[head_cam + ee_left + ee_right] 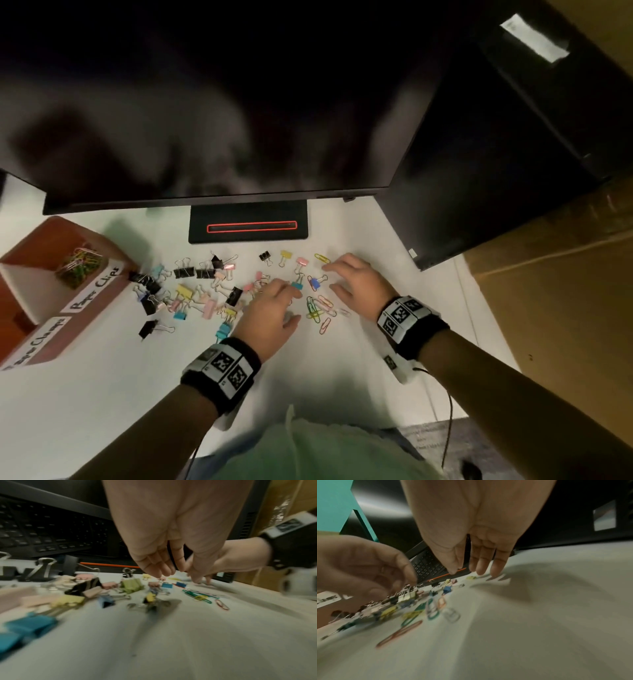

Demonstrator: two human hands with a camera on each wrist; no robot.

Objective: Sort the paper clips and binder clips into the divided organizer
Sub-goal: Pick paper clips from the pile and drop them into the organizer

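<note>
Many coloured and black binder clips (191, 291) lie scattered on the white desk (102, 394). A small cluster of coloured paper clips (320, 308) lies between my hands. The brown divided organizer (102, 301) stands at the left, with paper clips (80, 267) in the compartment labelled "Paper Clips". My left hand (296, 305) hovers with loosely hanging fingers (159, 572) just over a pink binder clip (153, 584) and holds nothing that I can see. My right hand (330, 277) reaches left with straight fingers (481, 568), their tips by a yellow paper clip (322, 257) and a blue binder clip (314, 283).
A dark monitor (205, 137) overhangs the back of the desk on its black stand base (248, 222). A black computer tower (496, 154) stands at the right, with a cardboard box (565, 274) beyond it. A keyboard (51, 531) lies under the monitor.
</note>
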